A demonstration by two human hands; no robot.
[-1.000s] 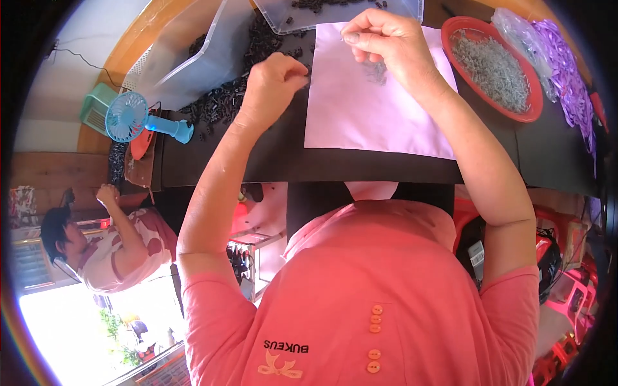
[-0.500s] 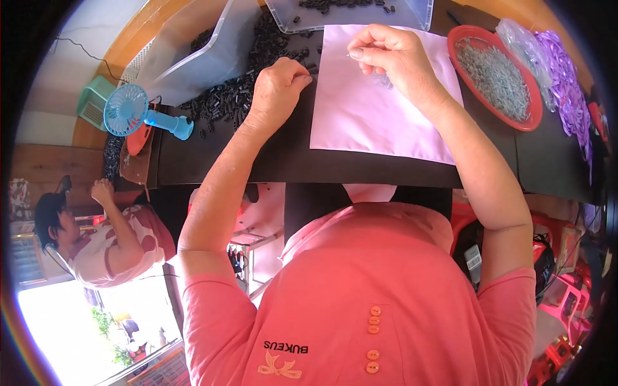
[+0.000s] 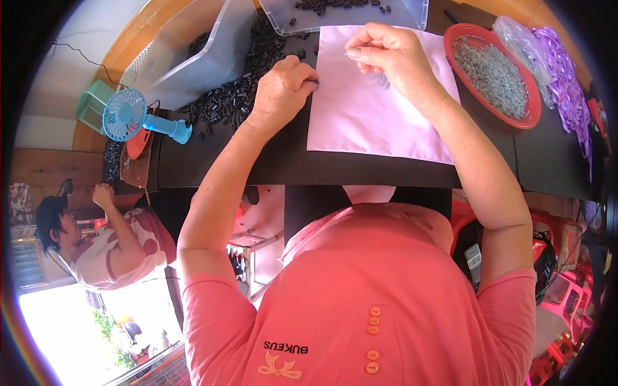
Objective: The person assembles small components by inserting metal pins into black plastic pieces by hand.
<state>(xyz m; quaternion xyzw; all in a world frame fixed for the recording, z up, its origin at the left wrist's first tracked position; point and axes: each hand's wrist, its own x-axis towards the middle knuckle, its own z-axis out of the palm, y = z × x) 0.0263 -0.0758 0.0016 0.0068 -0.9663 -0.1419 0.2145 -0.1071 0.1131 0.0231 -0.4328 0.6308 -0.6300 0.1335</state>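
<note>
My left hand (image 3: 281,92) is closed beside the left edge of a pink cloth (image 3: 367,132), with a small black piece (image 3: 313,82) pinched between thumb and forefinger. Over the cloth, my right hand (image 3: 394,62) makes a pinch. Something tiny and pale seems to be at its fingertips, too small to name. Partly behind that hand lies a little cluster of thin silvery metal pieces (image 3: 380,81). Many short black plastic pieces (image 3: 226,103) are heaped on the dark table, left of my left hand. To the right, a red oval basin (image 3: 532,114) holds a mass of similar silvery pieces.
Clear plastic bins (image 3: 199,67) stand at the far left and far middle (image 3: 421,14). A blue fan (image 3: 125,114) and a green basket (image 3: 94,103) are at the left. Purple strips (image 3: 566,90) and a clear bag (image 3: 521,51) lie far right. Another person (image 3: 109,244) sits at left.
My left hand has shifted slightly right, toward the cloth, and the black piece at its fingertips now shows. My right hand keeps its pinch in nearly the same place.
</note>
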